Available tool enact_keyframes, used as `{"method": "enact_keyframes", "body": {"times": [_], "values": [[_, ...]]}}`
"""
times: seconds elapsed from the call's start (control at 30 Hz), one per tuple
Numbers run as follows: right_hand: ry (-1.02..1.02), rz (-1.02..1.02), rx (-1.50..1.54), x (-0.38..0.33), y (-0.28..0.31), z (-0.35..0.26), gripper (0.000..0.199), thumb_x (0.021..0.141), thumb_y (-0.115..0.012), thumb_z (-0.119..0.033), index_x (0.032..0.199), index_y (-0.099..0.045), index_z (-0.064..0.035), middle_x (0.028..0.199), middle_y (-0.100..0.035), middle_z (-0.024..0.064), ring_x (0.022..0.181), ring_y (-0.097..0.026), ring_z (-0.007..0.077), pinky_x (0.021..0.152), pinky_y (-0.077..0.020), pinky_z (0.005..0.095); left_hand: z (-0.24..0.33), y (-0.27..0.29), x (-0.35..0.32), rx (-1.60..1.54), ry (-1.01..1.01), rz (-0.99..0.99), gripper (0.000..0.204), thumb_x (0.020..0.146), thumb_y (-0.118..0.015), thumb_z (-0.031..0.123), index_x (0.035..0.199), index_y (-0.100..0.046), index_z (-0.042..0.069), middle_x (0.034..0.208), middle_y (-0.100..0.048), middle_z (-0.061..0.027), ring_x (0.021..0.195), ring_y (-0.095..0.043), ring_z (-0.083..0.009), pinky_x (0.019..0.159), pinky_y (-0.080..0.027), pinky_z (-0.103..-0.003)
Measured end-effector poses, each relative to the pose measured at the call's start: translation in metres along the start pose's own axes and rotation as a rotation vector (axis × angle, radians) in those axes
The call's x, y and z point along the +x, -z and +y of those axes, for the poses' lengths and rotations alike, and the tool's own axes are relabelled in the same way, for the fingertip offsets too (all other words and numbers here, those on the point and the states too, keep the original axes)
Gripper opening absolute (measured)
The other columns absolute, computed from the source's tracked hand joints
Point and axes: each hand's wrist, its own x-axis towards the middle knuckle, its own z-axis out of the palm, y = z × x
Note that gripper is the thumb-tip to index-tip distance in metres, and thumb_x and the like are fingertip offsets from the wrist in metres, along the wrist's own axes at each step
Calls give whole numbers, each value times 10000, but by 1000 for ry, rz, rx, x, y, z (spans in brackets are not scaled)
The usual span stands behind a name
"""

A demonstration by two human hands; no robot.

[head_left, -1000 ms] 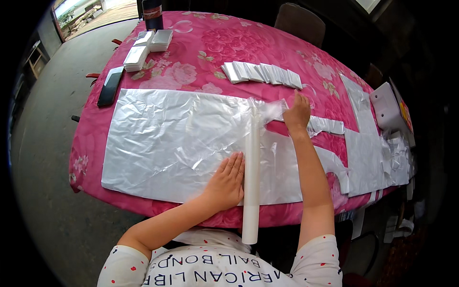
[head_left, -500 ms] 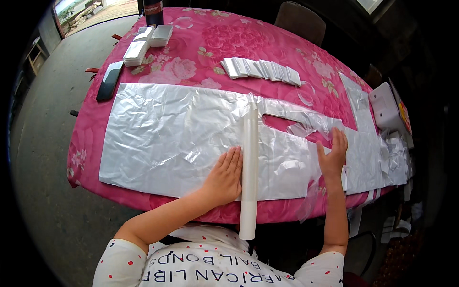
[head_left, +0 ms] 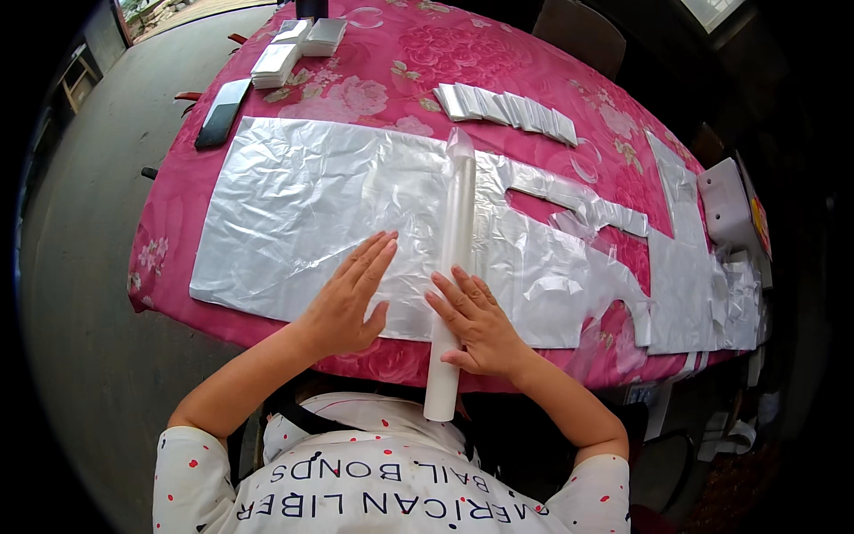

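A translucent whitish tube (head_left: 461, 209) lies across a large silvery-white plastic bag (head_left: 302, 209) spread flat on the table. Its near end sticks out past the table edge. My right hand (head_left: 476, 325) rests on the lower part of the tube, palm down with fingers spread. Left of the tube, my left hand (head_left: 347, 298) hovers over or lightly touches the bag; its fingers are stretched out, thumb apart, holding nothing. The bag's cut-out handles (head_left: 614, 216) spread to the right of the tube.
A pink floral cloth (head_left: 463, 53) covers the table. Folded plastic packets (head_left: 505, 113) lie in a row at the back, with stacked packets (head_left: 277, 64) and a phone (head_left: 222, 113) at the far left. More bags (head_left: 680, 294) and a white container (head_left: 725, 200) sit on the right.
My right hand has moved left from the bag's handles onto the tube. My left hand has drawn away from the tube to the left. The tube now slants slightly.
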Motion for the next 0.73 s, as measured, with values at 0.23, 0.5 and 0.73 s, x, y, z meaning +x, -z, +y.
{"method": "enact_keyframes", "body": {"times": [0.23,0.5,0.73], "values": [[448,-54,919,99,-12,-81,582,845,-471,-520,1141,-561,-27,1137,-582,129,1117,-511,323,942,-381,416,-36,111,-100,244,226,228,481,919,-389,199,1328,-321,-46,1349,-390,-206,1254,-378,-319,1039,-275,-390],[367,45,28,169,-42,-29,573,858,-457,-497,1237,-495,-68,1308,-448,125,1259,-360,300,1044,-247,436,-11,136,-186,39,589,398,488,944,-375,309,1314,-371,-9,1336,-418,-180,1186,-462,-262,980,-350,-363],[441,-271,-187,263,-76,-82,667,824,-477,-547,1346,-400,-140,1418,-330,86,1335,-234,302,1095,-137,448,3,125,-186,-124,660,350,539,930,-404,348,1333,-342,-5,1347,-400,-177,1168,-474,-284,976,-350,-372]]}}
